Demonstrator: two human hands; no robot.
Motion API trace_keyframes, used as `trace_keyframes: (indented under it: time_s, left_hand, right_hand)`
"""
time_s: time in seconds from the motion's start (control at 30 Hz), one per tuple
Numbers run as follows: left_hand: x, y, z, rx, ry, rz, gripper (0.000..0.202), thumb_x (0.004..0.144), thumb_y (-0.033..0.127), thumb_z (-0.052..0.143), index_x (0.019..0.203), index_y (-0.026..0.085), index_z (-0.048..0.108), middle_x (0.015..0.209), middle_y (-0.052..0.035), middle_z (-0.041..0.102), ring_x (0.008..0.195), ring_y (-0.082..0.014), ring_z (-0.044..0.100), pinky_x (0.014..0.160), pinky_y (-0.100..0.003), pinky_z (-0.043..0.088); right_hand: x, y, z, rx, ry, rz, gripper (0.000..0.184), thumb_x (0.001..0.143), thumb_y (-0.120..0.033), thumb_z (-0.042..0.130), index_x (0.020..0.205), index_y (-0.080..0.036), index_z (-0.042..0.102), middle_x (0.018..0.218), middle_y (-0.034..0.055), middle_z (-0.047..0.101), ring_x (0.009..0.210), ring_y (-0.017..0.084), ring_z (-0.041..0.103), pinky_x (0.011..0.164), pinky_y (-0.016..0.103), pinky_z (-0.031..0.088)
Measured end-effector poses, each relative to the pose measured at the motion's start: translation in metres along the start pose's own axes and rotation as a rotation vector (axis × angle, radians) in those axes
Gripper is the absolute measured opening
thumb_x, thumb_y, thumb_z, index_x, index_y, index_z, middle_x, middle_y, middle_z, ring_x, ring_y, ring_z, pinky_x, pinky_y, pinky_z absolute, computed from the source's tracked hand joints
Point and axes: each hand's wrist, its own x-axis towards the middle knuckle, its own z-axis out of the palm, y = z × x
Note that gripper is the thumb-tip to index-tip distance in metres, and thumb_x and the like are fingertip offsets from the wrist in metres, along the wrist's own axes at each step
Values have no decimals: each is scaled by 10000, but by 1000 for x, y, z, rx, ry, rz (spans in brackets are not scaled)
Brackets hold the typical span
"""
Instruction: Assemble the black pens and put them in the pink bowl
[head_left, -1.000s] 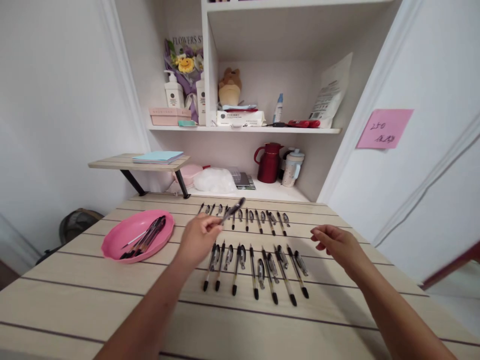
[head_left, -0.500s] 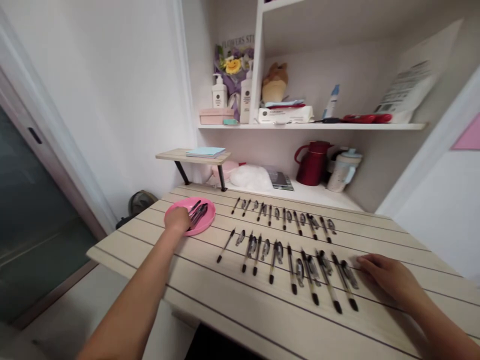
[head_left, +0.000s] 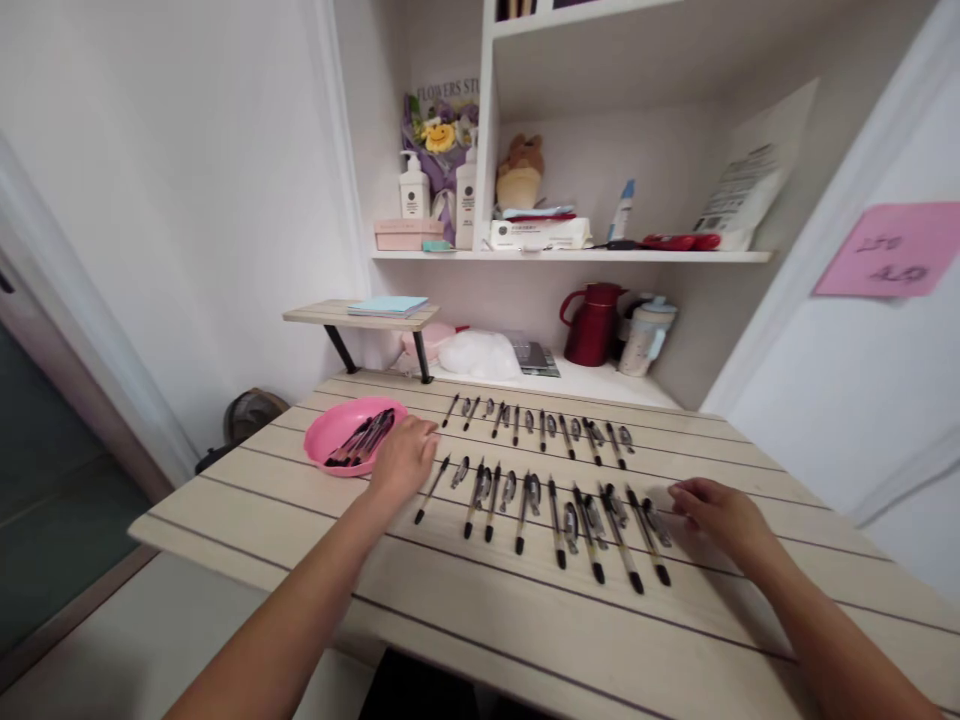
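The left hand [head_left: 403, 458] has left the pink tray [head_left: 324, 440], fingers loose and empty beside the leftmost pen [head_left: 432, 488]. The right hand [head_left: 716, 512] rests open-fingered beside the row's right end.

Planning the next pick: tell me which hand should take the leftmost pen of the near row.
Probably the left hand: it hovers, empty, right beside that leftmost pen and the pink tray. The right hand rests at the row's far right end.

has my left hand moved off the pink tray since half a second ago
Yes. The left hand was over the pink tray then; now it lies to the tray's right on the table, beside the near row of pens.
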Motion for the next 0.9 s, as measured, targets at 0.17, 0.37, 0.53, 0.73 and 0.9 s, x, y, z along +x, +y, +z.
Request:
trace_keyframes:
  time_s: [0.17, 0.37, 0.53, 0.73, 0.9]
  left_hand:
    - [-22, 69, 24, -412, -121, 266, 273, 838, 250, 402, 964, 177, 632, 937, -64, 614, 886, -175, 546, 783, -279, 415]
    - [-38, 122, 44, -557, -301, 411, 269, 825, 225, 403, 914, 172, 651, 856, -67, 625, 817, -177, 554, 705, -263, 410]
    - [-41, 142, 57, -600, -385, 436, 252, 794, 191, 418, 861, 180, 661, 821, -63, 640, 806, -186, 563, 696, -275, 411]
    - [-40, 164, 74, -816, -570, 166, 210, 762, 236, 450, 804, 170, 645, 755, -60, 639, 691, -176, 580, 634, -296, 445]
    - [-38, 181, 85, -1208, -794, -321, 226, 760, 322, 487, 863, 136, 561, 683, -34, 562, 581, -126, 557, 492, -238, 454]
  right_hand:
    - [-19, -31, -12, -93, -163, 21, 234, 712, -398, 497, 625, -202, 589, 537, 31, 641, 495, 182, 583, 500, 275, 365]
    - [-41, -40, -16, -203, -120, 8, 149, 692, -344, 526, 710, -201, 561, 670, 56, 659, 569, 184, 582, 498, 258, 330]
    - [-63, -47, -4, -314, -61, 16, 136, 705, -323, 512, 771, -207, 488, 638, 53, 629, 586, 199, 573, 504, 260, 305]
    - [-78, -53, 10, -334, -20, -29, 109, 669, -180, 501, 757, -212, 446, 606, 41, 600, 558, 190, 547, 489, 260, 265]
    - [-93, -75, 3, -55, 56, -43, 118, 695, -254, 500, 685, -241, 384, 560, -11, 556, 495, 147, 496, 496, 249, 328]
